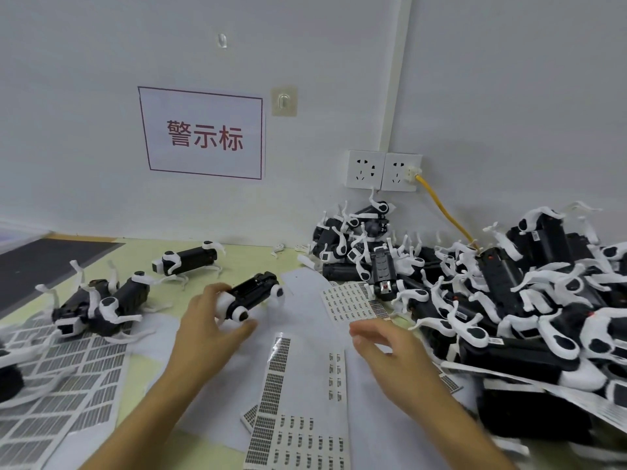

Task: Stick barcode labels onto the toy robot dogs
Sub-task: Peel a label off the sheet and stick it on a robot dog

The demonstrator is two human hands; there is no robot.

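While the left hand (212, 329) is gripping a toy robot dog (252, 296), the right hand (390, 347) is hovering, fingers relaxed and apart, above the label sheets (291, 401).

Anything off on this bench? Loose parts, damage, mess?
Two loose white leg pieces lie by the wall, detached from any dog. The pile of toy dogs at right is tangled and buries the yellow cable. Label sheets lie skewed under dogs. No visible damage otherwise.
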